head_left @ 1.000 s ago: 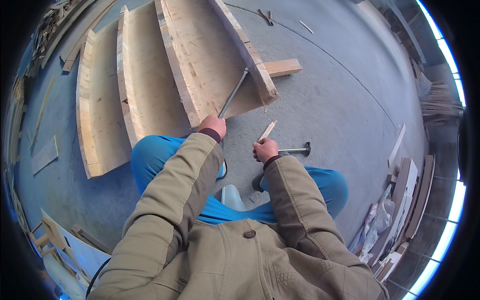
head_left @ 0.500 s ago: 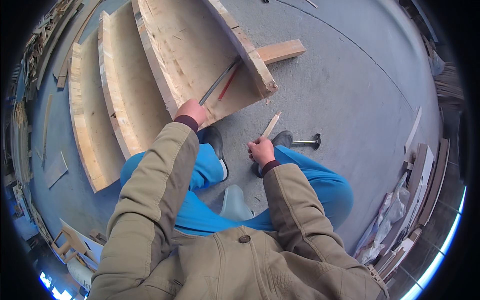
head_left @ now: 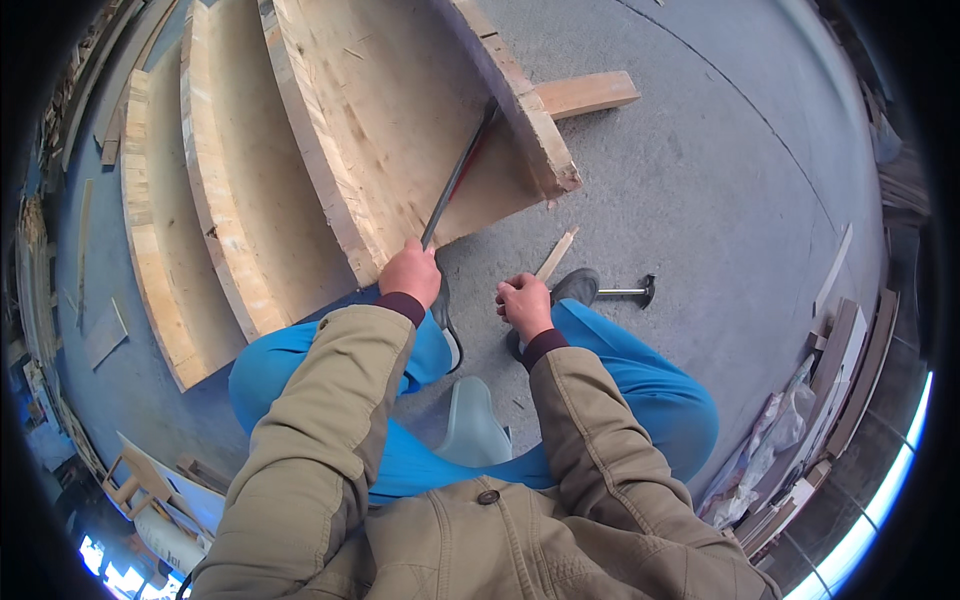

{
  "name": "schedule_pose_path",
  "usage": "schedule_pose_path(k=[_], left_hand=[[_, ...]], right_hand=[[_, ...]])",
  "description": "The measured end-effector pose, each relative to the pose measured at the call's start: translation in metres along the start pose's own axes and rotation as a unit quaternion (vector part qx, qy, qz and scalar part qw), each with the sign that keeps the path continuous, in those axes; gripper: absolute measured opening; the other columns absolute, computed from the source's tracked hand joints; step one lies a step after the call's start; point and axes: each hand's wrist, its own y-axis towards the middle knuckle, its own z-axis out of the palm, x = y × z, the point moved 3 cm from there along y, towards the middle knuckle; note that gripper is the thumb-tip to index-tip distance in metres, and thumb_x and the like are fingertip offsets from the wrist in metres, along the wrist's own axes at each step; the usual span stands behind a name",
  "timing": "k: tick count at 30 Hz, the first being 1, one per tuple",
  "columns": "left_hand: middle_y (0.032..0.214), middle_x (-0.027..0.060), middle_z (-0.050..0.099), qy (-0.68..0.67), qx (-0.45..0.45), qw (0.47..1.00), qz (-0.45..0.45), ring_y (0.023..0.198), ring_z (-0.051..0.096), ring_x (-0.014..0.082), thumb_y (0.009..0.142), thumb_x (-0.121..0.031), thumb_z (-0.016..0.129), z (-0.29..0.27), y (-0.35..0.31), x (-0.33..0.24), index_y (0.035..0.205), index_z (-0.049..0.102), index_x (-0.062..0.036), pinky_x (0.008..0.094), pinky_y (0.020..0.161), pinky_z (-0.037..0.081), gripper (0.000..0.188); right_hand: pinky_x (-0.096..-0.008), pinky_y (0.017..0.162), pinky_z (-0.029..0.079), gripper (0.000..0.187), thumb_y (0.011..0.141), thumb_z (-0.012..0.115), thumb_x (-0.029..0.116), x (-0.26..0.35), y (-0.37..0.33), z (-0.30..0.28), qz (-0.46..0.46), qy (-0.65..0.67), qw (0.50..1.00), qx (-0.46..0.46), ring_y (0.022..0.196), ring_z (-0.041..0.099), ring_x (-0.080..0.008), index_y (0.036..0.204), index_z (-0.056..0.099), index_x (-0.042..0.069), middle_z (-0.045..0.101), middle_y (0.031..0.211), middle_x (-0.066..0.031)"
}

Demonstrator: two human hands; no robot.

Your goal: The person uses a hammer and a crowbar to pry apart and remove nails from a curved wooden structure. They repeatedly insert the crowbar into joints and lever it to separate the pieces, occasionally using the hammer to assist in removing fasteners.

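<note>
My left hand (head_left: 411,272) is closed round the near end of a dark metal pry bar (head_left: 452,185). The bar slants up and away, its far tip beside the right-hand rib of a large wooden frame (head_left: 350,130). A thin red strip (head_left: 464,175) shows partly behind it on the frame's panel. My right hand (head_left: 523,303) is held low before me, fingers curled together; whatever they may pinch is hidden. Just beyond it a short wooden stick (head_left: 557,254) with a broken end appears to lie on the floor. A hammer (head_left: 630,292) rests beside my right shoe (head_left: 577,285).
A wooden block (head_left: 588,95) sticks out from under the frame's right side. A pale grey-green stool (head_left: 470,420) is between my legs. Planks and clear plastic sheeting (head_left: 765,450) lie along the right; more scrap boards (head_left: 105,330) are at the left.
My left hand has come nearer and to the right with the pry bar, which now covers more of the red strip. The right hand has shifted slightly left of the wooden stick.
</note>
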Motion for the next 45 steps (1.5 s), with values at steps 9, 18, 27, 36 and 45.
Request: schedule_pose_path(k=[9, 18, 27, 36, 45], left_hand=[[0.091, 0.0252, 0.069, 0.021, 0.005, 1.0, 0.022, 0.089, 0.067, 0.0436, 0.099, -0.024, 0.051, -0.005, -0.003, -0.008, 0.101, 0.053, -0.0011, 0.0538, 0.078, 0.052, 0.023], [0.093, 0.0289, 0.067, 0.006, 0.014, 0.999, 0.03, 0.094, 0.064, 0.0472, 0.096, -0.022, 0.059, -0.053, 0.006, -0.026, 0.099, 0.059, 0.002, 0.053, 0.083, 0.051, 0.024], [0.09, 0.0231, 0.069, 0.052, -0.022, 0.998, 0.035, 0.088, 0.066, 0.0441, 0.1, -0.024, 0.051, 0.005, 0.009, -0.013, 0.101, 0.053, -0.0015, 0.0551, 0.077, 0.051, 0.022], [0.091, 0.025, 0.068, 0.055, -0.032, 0.997, 0.036, 0.088, 0.066, 0.0453, 0.101, -0.025, 0.049, 0.031, 0.013, -0.002, 0.104, 0.048, -0.0015, 0.056, 0.077, 0.051, 0.024], [0.087, 0.0251, 0.067, 0.044, -0.034, 0.998, 0.034, 0.084, 0.065, 0.0462, 0.101, -0.026, 0.05, 0.039, 0.02, 0.006, 0.1, 0.048, -0.0034, 0.0573, 0.073, 0.05, 0.022]], right_hand=[[-0.0341, 0.058, 0.055, 0.019, 0.086, 0.064, 0.016, -0.025, 0.02, 0.016, -0.005, -0.054, 0.999, 0.004, 0.056, 0.068, -0.0206, 0.085, 0.066, -0.003, 0.069, 0.068, -0.0118], [-0.0339, 0.057, 0.054, 0.019, 0.086, 0.065, 0.015, -0.025, 0.017, 0.006, -0.031, -0.064, 0.997, 0.009, 0.056, 0.067, -0.0204, 0.086, 0.066, -0.004, 0.068, 0.067, -0.0111], [-0.0321, 0.055, 0.053, 0.019, 0.087, 0.065, 0.015, -0.022, 0.022, 0.001, -0.008, 0.002, 1.0, 0.008, 0.056, 0.066, -0.0185, 0.085, 0.064, -0.004, 0.067, 0.066, -0.0101], [-0.0412, 0.073, 0.055, 0.023, 0.084, 0.068, 0.021, -0.042, 0.04, 0.02, -0.045, -0.089, 0.995, -0.017, 0.076, 0.07, -0.0332, 0.087, 0.068, -0.002, 0.071, 0.077, -0.0181], [-0.0452, 0.078, 0.053, 0.024, 0.082, 0.069, 0.021, 0.031, 0.08, 0.004, -0.143, -0.092, 0.981, -0.096, 0.082, 0.069, -0.0402, 0.09, 0.07, -0.001, 0.07, 0.082, -0.0237]])
